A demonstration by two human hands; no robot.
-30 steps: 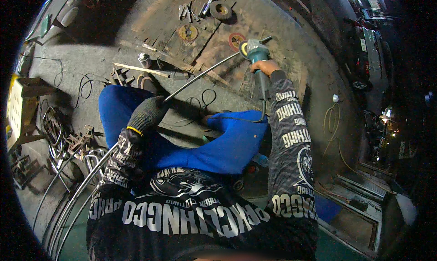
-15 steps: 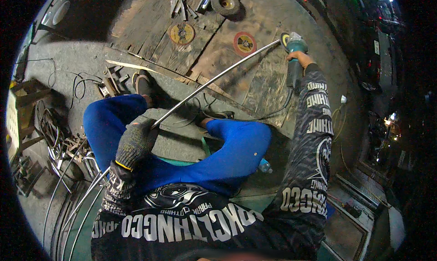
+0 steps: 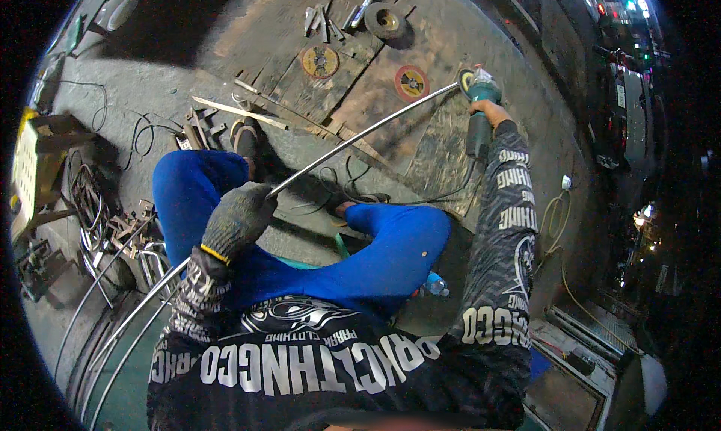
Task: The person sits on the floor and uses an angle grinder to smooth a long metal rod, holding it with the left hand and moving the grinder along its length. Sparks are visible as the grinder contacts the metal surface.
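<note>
My left hand [image 3: 242,219], in a grey knit glove with a yellow cuff edge, is wrapped round a long shiny metal rod [image 3: 368,133]. The rod slants from beside my left arm up to the far right. There its end meets the disc of a teal angle grinder [image 3: 481,89]; whether they touch I cannot tell. Bare and closed, my right hand [image 3: 492,113] grips the grinder's body, arm stretched far out. A power cord [image 3: 451,196] trails back from the tool. The fingers of my left hand are partly hidden by the glove's back.
Plywood boards [image 3: 435,145] cover the floor ahead, bearing a yellow disc [image 3: 321,61], a red-rimmed disc [image 3: 412,83], a small wheel [image 3: 385,21] and several metal strips [image 3: 324,24]. A yellow stool [image 3: 37,168], coiled cable [image 3: 88,198] and metal scraps [image 3: 129,226] lie left. A plastic bottle [image 3: 435,284] is by my right knee.
The grinder and the rod's far end sit slightly lower in view. My left hand is a little farther right and higher. Floor things appear shifted right and down as the view moved.
</note>
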